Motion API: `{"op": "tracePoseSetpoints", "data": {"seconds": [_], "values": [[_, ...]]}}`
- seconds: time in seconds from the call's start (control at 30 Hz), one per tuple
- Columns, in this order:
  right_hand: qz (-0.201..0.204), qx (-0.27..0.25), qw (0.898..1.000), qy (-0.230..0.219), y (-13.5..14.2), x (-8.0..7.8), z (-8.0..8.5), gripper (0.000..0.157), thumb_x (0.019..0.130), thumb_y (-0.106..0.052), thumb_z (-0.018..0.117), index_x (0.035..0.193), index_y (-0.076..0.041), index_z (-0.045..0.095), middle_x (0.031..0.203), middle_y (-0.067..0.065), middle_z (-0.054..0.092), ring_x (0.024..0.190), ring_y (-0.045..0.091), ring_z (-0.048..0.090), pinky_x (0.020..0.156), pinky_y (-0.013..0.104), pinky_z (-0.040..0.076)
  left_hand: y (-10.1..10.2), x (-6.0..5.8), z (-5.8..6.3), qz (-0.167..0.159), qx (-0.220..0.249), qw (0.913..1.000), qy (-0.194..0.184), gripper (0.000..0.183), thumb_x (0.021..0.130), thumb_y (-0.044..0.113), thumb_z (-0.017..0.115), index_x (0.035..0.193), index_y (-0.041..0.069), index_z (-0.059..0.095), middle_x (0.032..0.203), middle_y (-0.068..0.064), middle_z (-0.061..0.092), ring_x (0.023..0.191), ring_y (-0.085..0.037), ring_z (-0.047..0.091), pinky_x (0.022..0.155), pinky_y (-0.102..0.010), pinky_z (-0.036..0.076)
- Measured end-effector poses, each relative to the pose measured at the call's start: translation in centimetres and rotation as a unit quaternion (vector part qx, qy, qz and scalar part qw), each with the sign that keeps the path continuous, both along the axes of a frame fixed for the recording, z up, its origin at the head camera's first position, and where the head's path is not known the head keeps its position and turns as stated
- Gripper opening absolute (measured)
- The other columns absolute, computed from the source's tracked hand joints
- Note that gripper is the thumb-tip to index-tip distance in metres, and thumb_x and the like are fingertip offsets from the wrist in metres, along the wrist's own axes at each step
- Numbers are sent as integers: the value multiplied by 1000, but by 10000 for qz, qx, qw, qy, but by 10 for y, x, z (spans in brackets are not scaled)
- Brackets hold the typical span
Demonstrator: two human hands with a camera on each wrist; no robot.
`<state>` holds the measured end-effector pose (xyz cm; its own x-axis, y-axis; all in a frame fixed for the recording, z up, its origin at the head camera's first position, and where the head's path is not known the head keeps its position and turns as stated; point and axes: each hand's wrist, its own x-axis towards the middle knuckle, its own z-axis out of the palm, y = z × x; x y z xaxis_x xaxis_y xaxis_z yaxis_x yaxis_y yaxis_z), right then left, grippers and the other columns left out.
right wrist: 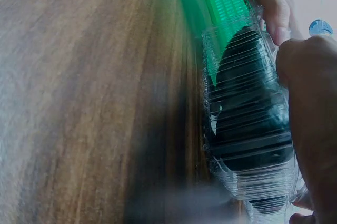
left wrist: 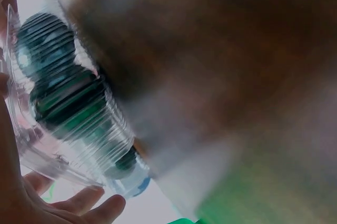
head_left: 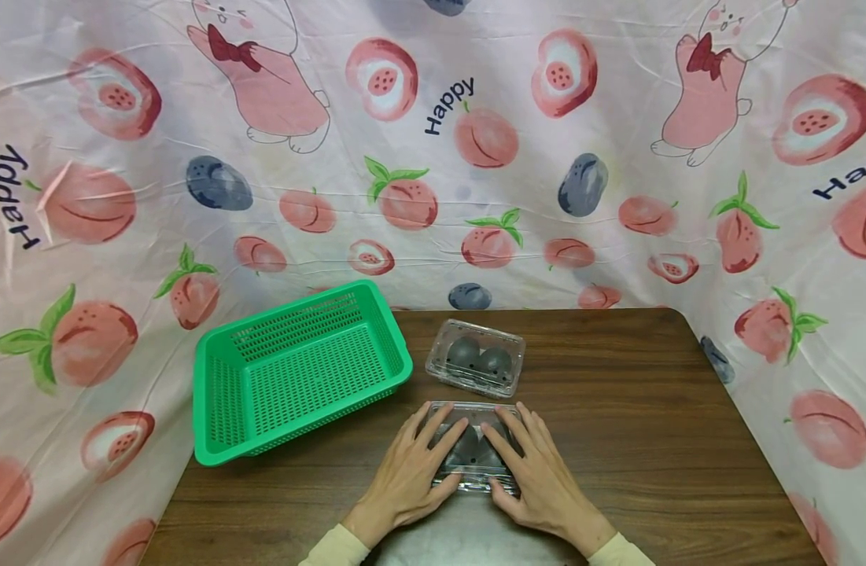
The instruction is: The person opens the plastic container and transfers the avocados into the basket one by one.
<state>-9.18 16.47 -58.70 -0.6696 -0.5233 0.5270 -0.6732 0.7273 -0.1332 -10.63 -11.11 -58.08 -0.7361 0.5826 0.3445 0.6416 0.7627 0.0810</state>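
A clear plastic clamshell box point(head_left: 473, 470) with dark rounded fruits point(right wrist: 250, 103) inside lies on the table in front of me. My left hand point(head_left: 413, 465) presses on the left part of its lid, fingers spread and straight, thumb at the front rim. Mirroring it, my right hand point(head_left: 542, 475) lies over the right part, its thumb also at the front edge. Ribbed side walls of the box show in both wrist views, and the dark fruits look large and smooth through them. The spread fingers hide parts of the lid in the head view.
Just behind stands a second clear clamshell box point(head_left: 477, 358) with two dark round fruits. To the left, a green plastic basket point(head_left: 204, 409) with slotted walls sits tilted at an angle on the brown wooden table point(head_left: 617, 393). A fruit-patterned cloth point(head_left: 475, 196) hangs around the table.
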Motion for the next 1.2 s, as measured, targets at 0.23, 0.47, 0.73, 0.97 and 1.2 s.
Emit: {"op": "tracePoseSetpoints", "data": {"seconds": [0.23,0.47,0.73,0.97,1.2], "values": [[1,18,10000,-50,2,-1,2,91,81,-39,86,164,-14,59,171,21,52,151,59,56,118,75,50,0,-2,7,0,4,10000,-24,78,103,55,75,171,26,51,175,-12,51,154,-50,57,120,-64,56],[6,-38,9999,-124,3,-1,0,93,80,-39,87,165,-15,57,172,21,51,152,60,54,117,76,50,0,-3,7,17,-33,10000,-47,76,104,55,75,170,26,52,174,-11,52,154,-48,58,120,-61,58],[39,-76,9996,-254,4,-2,0,93,82,-38,85,167,-17,55,174,20,50,154,60,51,118,78,49,0,-5,8,-8,-31,10000,-12,74,105,54,74,170,26,54,173,-11,53,153,-47,59,119,-61,59],[60,-97,9992,-372,5,-2,0,93,83,-38,85,168,-18,54,175,20,48,156,60,50,119,80,47,0,-5,10,-47,-25,10000,37,73,104,54,75,168,25,55,172,-12,55,151,-47,61,118,-61,59],[44,-86,9995,-307,5,-3,2,93,81,-37,87,167,-18,56,173,20,51,155,60,51,117,79,48,2,-6,14,-86,-76,9998,143,73,102,54,77,166,24,58,168,-13,58,147,-47,63,116,-60,60]]}}
